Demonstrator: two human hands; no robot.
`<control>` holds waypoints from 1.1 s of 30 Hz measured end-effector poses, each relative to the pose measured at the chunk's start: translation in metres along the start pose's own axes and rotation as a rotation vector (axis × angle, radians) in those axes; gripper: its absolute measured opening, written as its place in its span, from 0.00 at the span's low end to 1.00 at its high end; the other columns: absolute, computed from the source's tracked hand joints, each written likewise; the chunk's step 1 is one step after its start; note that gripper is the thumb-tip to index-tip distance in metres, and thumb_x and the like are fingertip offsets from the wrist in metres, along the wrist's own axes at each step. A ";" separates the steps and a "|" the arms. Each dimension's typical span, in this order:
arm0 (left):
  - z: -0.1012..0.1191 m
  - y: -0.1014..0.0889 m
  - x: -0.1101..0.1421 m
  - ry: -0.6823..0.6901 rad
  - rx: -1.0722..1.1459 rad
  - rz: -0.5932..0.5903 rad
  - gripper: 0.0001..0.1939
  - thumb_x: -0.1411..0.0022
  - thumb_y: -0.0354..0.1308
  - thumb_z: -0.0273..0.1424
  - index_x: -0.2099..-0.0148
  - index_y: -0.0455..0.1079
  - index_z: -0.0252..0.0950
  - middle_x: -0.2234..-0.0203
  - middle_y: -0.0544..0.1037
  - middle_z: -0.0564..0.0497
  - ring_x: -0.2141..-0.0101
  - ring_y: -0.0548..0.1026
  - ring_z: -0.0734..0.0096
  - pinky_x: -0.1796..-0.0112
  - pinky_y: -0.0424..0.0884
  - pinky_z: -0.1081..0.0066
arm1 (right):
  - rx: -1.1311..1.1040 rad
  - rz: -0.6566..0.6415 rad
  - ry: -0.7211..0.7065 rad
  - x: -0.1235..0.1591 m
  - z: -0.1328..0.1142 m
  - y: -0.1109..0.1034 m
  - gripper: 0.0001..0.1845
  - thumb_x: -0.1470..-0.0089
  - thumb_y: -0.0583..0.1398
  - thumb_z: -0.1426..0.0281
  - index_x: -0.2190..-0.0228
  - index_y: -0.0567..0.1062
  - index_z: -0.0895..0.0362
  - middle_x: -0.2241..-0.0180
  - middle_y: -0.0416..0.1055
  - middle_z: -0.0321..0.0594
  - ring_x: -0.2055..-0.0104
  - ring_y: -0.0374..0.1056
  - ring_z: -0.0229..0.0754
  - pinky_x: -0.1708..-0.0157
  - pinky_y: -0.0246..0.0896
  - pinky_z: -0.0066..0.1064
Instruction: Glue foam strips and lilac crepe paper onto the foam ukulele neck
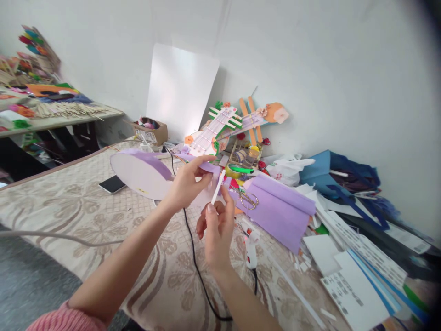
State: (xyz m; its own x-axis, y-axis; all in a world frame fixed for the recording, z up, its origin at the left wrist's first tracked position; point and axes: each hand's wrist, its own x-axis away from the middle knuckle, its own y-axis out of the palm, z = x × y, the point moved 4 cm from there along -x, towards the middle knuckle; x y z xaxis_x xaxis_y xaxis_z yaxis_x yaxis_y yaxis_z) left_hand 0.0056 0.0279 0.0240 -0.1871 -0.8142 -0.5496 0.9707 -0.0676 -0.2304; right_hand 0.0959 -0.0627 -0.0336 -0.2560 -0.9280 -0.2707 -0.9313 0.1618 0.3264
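My left hand (pixel 189 183) is closed on the narrow end of a white, lute-shaped craft piece (pixel 138 177) with a purple strip standing along its edge. Its rounded body reaches left above the cloth. Between thumb and fingers, my right hand (pixel 218 230) pinches a short white strip (pixel 217 187), held upright and tilted beside that narrow end. Whether strip and craft piece touch, I cannot tell. A white glue gun (pixel 251 253) lies just right of my right hand. Scissors (pixel 248 199) rest on purple sheet material (pixel 275 216) farther right.
A black cable (pixel 193 257) runs over the patterned tablecloth (pixel 165 276). A phone (pixel 112 184) lies at left. Decorated paper instruments (pixel 217 131) lean behind, near a roll of tape (pixel 233 171). Boards and offcuts (pixel 358 285) crowd the right. A cardboard box (pixel 151 132) stands at back left.
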 end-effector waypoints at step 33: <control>-0.001 0.004 -0.001 0.013 -0.053 0.022 0.21 0.41 0.56 0.23 0.45 0.71 0.33 0.65 0.80 0.48 0.68 0.75 0.74 0.66 0.74 0.75 | 0.458 0.033 -0.212 -0.011 0.005 -0.011 0.29 0.42 0.59 0.65 0.41 0.66 0.60 0.78 0.64 0.28 0.80 0.60 0.34 0.81 0.58 0.27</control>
State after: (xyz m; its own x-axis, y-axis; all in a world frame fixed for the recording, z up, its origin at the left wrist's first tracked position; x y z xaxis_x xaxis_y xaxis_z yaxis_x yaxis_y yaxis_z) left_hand 0.0094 0.0292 0.0230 -0.1682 -0.8073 -0.5656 0.9653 -0.0188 -0.2603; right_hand 0.1073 -0.0525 -0.0382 -0.2904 -0.8388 -0.4606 -0.9275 0.3650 -0.0801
